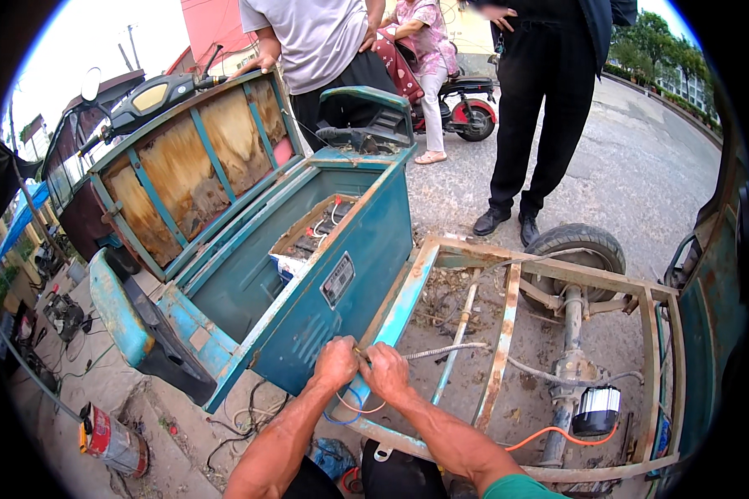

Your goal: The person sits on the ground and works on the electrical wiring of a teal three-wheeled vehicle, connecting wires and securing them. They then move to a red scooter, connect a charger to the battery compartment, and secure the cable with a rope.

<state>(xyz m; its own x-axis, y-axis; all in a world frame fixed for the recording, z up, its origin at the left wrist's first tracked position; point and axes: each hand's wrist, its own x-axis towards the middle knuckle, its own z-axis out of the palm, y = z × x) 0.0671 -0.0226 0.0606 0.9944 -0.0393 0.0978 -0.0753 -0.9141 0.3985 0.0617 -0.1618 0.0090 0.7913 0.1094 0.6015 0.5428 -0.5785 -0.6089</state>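
Bare-handed wiring work just in front of a teal box (374, 241): a person's left hand (336, 363) and right hand (385, 368) meet nr its lower right edge, fingers of both curled tight, pinching thin wires (360, 411) btwn them; exact grip pts are hidden by the knuckles. A red strand and a blue one loop beneath the hands, just off the box's near side. The strands look light, limp & easy to bend, prob. best held close to their ends, w/ no hard tugging. A grey cable (445, 350) leads away from the right hand, to the right of the box; its ribbed sleeve looks stiffer, so prob. a firm hold by the sleeve suits it.

Also right of the box: a rusty frame (502, 349), an orange cable (555, 429), a silver-and-black motor (597, 411) and, farther off, a tyre (612, 249). Inside the box, batteries (334, 218) w/ red & white leads. Beyond the box's far left edge, a raised lid (175, 170), a bystander's hand on its top edge. Bkgd, behind the box: a person in black trousers (541, 125) standing, plus another by a red scooter (477, 118).
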